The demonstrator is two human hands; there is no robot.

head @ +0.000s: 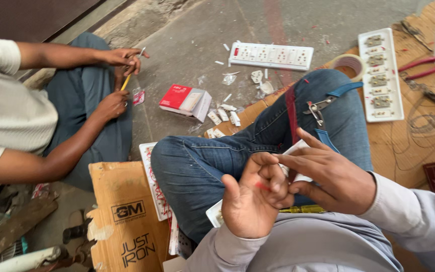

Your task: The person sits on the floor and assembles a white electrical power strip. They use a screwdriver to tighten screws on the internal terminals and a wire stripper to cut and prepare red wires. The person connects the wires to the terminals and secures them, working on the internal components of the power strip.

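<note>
On the floor (197, 45) far from the person lies a white socket strip (271, 55). Near, above the jeans knee (202, 166), the left hand (250, 204) pinches a small red wire piece (263, 187); the right hand (331, 174) touches it with fingers spread.

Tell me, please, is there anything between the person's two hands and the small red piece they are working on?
Nothing visible does. The small red piece is already pinched in the fingers of the left hand, and the right hand meets it directly above the lap. The white socket plate lies underneath, on the jeans, not between them.
</note>
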